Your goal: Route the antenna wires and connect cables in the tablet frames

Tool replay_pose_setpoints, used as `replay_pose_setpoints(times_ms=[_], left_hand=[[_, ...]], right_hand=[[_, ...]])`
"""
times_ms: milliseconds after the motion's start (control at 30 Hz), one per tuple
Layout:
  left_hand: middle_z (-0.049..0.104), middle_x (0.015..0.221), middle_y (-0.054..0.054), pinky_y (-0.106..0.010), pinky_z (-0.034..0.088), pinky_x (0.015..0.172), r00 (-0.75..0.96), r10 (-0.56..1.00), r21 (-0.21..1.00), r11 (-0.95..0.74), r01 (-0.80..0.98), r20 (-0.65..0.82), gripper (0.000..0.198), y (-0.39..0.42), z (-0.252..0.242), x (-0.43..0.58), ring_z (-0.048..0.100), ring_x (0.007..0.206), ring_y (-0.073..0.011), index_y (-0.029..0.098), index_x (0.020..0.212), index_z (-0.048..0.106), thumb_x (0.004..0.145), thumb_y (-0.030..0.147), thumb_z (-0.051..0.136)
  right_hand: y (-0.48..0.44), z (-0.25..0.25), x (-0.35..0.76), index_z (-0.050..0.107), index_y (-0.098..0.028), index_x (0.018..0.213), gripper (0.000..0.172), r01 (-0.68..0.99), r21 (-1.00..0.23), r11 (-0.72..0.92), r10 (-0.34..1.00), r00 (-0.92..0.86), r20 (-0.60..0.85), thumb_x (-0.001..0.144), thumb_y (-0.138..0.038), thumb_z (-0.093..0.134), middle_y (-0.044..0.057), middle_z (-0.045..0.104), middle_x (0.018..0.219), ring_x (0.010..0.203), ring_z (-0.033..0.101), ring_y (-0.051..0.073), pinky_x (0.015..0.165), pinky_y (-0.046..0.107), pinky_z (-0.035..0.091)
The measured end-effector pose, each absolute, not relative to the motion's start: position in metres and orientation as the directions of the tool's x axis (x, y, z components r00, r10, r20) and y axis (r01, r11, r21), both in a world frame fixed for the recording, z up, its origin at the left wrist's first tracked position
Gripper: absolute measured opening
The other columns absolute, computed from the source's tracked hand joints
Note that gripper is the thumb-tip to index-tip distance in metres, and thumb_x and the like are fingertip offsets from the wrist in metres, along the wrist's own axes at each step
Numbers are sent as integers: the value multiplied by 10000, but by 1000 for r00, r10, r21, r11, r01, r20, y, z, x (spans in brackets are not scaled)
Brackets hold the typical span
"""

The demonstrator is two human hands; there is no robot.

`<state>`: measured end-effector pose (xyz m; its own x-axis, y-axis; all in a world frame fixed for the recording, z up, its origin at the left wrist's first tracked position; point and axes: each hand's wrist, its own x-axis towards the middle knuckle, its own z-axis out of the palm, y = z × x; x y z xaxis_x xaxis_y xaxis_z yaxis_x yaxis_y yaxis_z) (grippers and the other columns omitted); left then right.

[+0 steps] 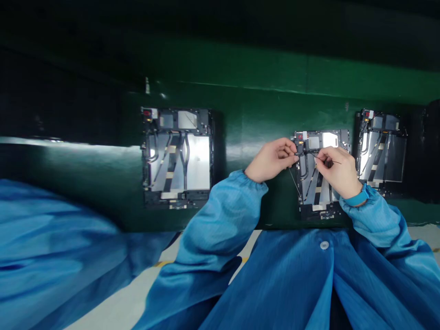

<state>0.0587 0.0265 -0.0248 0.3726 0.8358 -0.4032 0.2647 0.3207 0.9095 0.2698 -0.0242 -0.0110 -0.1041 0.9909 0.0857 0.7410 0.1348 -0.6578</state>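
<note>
An opened tablet-like device (318,201) lies on the green work surface in front of me, its silvery panels, black strips and small boards exposed. My left hand (275,158) is at its upper left corner, thumb and forefinger pinched on a thin black cable (294,181) that trails down the device's left edge. Over the upper middle of the device, my right hand (338,169) pinches a thin dark wire (335,162), one end sticking out past the fingers. Whether both hands hold the same cable I cannot tell. My fingers hide part of the device's right side.
Another opened device (177,160) lies to the left, and a further one (381,146) stands close beside my right hand. A blue sleeve or garment of another person (58,256) fills the lower left. The green surface's (237,215) front edge runs close to my body.
</note>
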Motion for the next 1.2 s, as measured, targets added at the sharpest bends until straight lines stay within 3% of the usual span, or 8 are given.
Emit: replay_pose_setpoints(times_ms=[167, 267, 367, 467, 633, 733, 933, 1200], left_hand=[[579, 660, 41, -239, 498, 565, 231, 880, 906, 376, 195, -415, 153, 16, -26, 68, 562, 533, -97, 196, 823, 560, 746, 184, 692], [593, 656, 34, -244, 482, 568, 210, 893, 897, 330, 294, -397, 126, 17, -22, 69, 568, 547, -109, 194, 791, 571, 751, 199, 690], [638, 675, 19, -261, 475, 631, 264, 912, 833, 132, 537, -314, 61, 26, -11, 69, 588, 605, -127, 182, 764, 632, 778, 206, 687], [686, 709, 3, -291, 483, 748, 361, 896, 685, -94, 723, -258, 65, 39, 3, 71, 620, 672, -149, 179, 757, 701, 809, 168, 665], [752, 833, -53, -316, 484, 790, 545, 793, 512, -361, 780, -272, 158, 60, 14, 81, 651, 760, -196, 176, 782, 765, 838, 125, 625], [738, 780, -47, -305, 484, 765, 587, 752, 464, -422, 779, -301, 141, 68, 14, 85, 642, 751, -199, 188, 756, 766, 834, 154, 654], [705, 741, -42, -305, 486, 767, 625, 718, 478, -452, 753, -306, 168, 71, 15, 84, 619, 715, -189, 191, 726, 748, 833, 134, 630], [711, 815, -54, -320, 500, 847, 646, 712, 550, -434, 714, -277, 167, 68, 13, 79, 643, 784, -196, 171, 779, 744, 863, 114, 612]], right_hand=[[-25, -10, 272, 663, -248, 832, 128, 727, -673, 139, 990, -109, 86, 848, -128, 624, -1, 700, 772, 749, 641, 190, 751, 324, 511], [-25, -10, 275, 667, -252, 834, 128, 741, -659, 127, 992, -93, 87, 839, -133, 619, -5, 695, 759, 744, 637, 191, 747, 324, 514], [-24, -10, 277, 665, -249, 830, 131, 750, -645, 150, 988, -94, 121, 842, -133, 605, -8, 690, 747, 734, 628, 189, 735, 319, 507], [-24, -11, 278, 660, -244, 829, 146, 765, -615, 192, 980, -120, 157, 849, -121, 586, -3, 690, 747, 733, 620, 193, 733, 319, 493], [-24, -15, 278, 660, -245, 836, 147, 822, -532, 204, 978, -148, 145, 867, -127, 579, 14, 695, 759, 781, 617, 224, 773, 349, 458], [-25, -16, 281, 664, -245, 835, 134, 832, -518, 200, 978, -140, 152, 871, -139, 590, 13, 709, 770, 803, 609, 236, 777, 364, 425], [-31, -9, 286, 683, -267, 830, 100, 841, -514, 170, 978, -81, 190, 896, -195, 664, -7, 745, 779, 872, 614, 254, 899, 425, 433], [-31, -7, 288, 680, -262, 860, 85, 798, -596, 83, 990, 4, 143, 877, -181, 659, 7, 737, 779, 828, 642, 247, 801, 401, 517]])
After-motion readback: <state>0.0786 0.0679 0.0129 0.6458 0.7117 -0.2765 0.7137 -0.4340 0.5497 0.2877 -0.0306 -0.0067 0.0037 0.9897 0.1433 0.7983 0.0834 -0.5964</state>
